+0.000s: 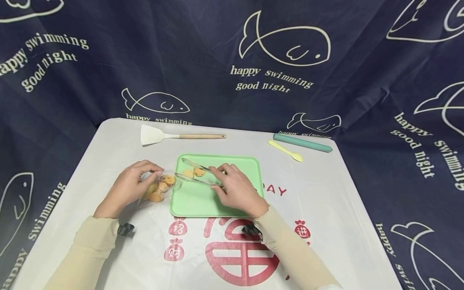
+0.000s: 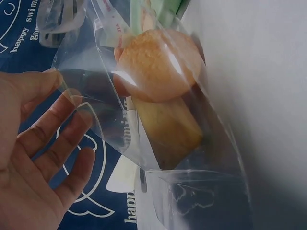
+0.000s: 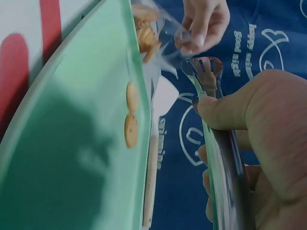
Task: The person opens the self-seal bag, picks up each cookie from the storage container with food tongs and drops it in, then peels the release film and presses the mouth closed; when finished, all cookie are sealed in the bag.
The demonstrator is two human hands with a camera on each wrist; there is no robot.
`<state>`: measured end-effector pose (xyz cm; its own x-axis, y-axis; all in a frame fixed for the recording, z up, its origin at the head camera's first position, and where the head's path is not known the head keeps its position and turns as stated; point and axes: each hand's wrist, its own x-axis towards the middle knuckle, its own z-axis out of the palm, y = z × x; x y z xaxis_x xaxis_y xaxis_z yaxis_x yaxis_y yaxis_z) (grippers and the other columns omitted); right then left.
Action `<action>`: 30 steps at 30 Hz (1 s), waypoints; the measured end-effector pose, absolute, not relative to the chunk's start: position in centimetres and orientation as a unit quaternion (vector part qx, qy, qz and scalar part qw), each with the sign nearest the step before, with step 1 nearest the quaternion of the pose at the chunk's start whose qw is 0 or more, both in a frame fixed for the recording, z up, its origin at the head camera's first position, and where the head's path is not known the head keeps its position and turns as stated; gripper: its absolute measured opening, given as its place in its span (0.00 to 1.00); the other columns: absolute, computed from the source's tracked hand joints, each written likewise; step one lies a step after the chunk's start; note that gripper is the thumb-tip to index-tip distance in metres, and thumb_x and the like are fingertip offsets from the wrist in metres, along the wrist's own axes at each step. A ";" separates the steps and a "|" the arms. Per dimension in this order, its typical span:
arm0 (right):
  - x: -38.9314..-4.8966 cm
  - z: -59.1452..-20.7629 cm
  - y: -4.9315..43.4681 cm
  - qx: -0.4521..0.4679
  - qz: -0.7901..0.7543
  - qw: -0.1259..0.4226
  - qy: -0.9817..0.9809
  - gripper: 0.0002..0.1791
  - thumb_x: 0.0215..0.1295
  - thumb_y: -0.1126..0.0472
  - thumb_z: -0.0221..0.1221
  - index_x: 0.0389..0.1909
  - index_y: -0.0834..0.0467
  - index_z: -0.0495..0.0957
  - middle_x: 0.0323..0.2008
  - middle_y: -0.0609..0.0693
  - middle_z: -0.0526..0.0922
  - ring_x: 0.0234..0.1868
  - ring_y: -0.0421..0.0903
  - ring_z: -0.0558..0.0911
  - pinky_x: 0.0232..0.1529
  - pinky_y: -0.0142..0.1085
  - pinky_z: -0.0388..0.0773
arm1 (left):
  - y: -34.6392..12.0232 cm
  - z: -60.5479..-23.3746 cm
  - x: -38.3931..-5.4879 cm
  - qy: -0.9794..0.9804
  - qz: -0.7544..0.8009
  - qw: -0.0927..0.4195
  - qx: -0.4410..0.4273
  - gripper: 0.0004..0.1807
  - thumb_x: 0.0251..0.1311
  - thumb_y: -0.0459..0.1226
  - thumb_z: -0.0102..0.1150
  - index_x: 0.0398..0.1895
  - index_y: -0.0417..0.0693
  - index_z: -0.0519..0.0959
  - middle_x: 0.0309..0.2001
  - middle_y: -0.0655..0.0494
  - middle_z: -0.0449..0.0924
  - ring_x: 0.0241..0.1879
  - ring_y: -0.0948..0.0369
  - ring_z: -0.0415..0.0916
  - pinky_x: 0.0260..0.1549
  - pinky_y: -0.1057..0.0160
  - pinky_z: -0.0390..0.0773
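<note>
My left hand (image 1: 128, 185) pinches the edge of a clear plastic bag (image 2: 103, 134) between thumb and fingertips, left of the green tray (image 1: 203, 201). Several cookies (image 1: 156, 196) are inside the bag; the left wrist view shows a round one (image 2: 160, 64) close up. In my right hand (image 1: 237, 187) is a pair of metal tongs (image 3: 225, 143), gripped with the thumb on one side and fingers on the other. The tongs' arms are spread over the tray, their tips pointing toward the bag. Two cookies (image 3: 130, 115) lie side by side on the tray, near its far edge.
Behind the tray lies a white spatula (image 1: 152, 135) with a wooden handle. A yellow spoon (image 1: 286, 151) and a teal rod (image 1: 302, 143) lie at the back right. Dark blue printed cloth (image 1: 203, 52) hangs around the white-covered table (image 1: 326, 209).
</note>
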<state>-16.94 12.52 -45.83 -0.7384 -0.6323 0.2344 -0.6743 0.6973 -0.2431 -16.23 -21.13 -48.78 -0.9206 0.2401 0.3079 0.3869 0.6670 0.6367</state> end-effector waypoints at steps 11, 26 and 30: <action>-18.7 -47.5 16.2 0.299 0.164 0.048 -0.939 0.30 0.66 0.55 0.67 0.68 0.57 0.75 0.47 0.53 0.79 0.44 0.52 0.76 0.42 0.44 0.78 | -21.0 -48.7 -16.2 -0.908 -0.374 0.087 -0.167 0.08 0.72 0.41 0.62 0.43 0.48 0.87 0.44 0.60 0.83 0.49 0.52 0.79 0.51 0.42 0.76; -19.1 -48.7 15.4 0.302 0.131 0.017 -0.944 0.30 0.67 0.52 0.67 0.67 0.58 0.75 0.48 0.56 0.80 0.43 0.54 0.78 0.43 0.44 0.79 | -21.0 -48.9 -16.1 -0.908 -0.377 0.086 -0.164 0.06 0.71 0.39 0.63 0.43 0.49 0.87 0.43 0.61 0.83 0.49 0.54 0.79 0.51 0.44 0.76; -19.3 -48.6 15.5 0.295 0.123 0.018 -0.947 0.30 0.66 0.52 0.67 0.66 0.58 0.75 0.49 0.57 0.80 0.43 0.55 0.78 0.44 0.46 0.79 | -21.0 -48.8 -16.1 -0.907 -0.379 0.083 -0.166 0.06 0.71 0.39 0.63 0.43 0.50 0.87 0.44 0.61 0.83 0.49 0.53 0.79 0.51 0.43 0.76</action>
